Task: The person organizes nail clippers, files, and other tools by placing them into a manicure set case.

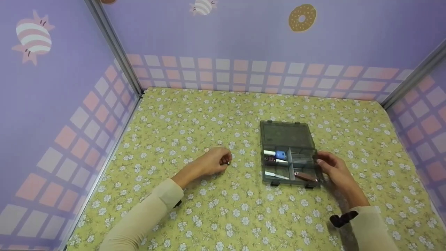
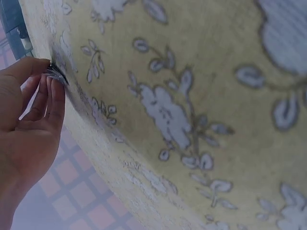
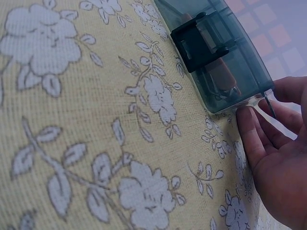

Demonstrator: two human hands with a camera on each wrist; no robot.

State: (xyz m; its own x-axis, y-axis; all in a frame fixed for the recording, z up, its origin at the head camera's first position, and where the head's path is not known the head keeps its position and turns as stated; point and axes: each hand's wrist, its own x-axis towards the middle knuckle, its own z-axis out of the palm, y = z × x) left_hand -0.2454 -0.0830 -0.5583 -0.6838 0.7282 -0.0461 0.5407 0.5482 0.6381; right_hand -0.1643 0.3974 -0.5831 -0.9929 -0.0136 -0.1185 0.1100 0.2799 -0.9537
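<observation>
A dark translucent divided plastic box [image 1: 292, 170] lies on the flowered cloth with its lid [image 1: 287, 135] laid back, away from me. My right hand [image 1: 336, 170] holds the box at its right end; in the right wrist view the fingertips [image 3: 245, 117] are against the corner. To the left of the box, low over the cloth, my left hand [image 1: 214, 161] pinches a small dark, shiny metal piece [image 2: 57, 73] between thumb and fingers. The fingers hide much of that piece, so its kind is unclear.
Inside the box are a blue-and-white item [image 1: 280, 154], a dark red item [image 1: 270, 159], a slim silvery tool [image 1: 277, 175] and a brown-handled tool [image 1: 306, 176]. Patterned lilac wall panels [image 1: 244, 38] stand around the cloth-covered table [image 1: 195, 125].
</observation>
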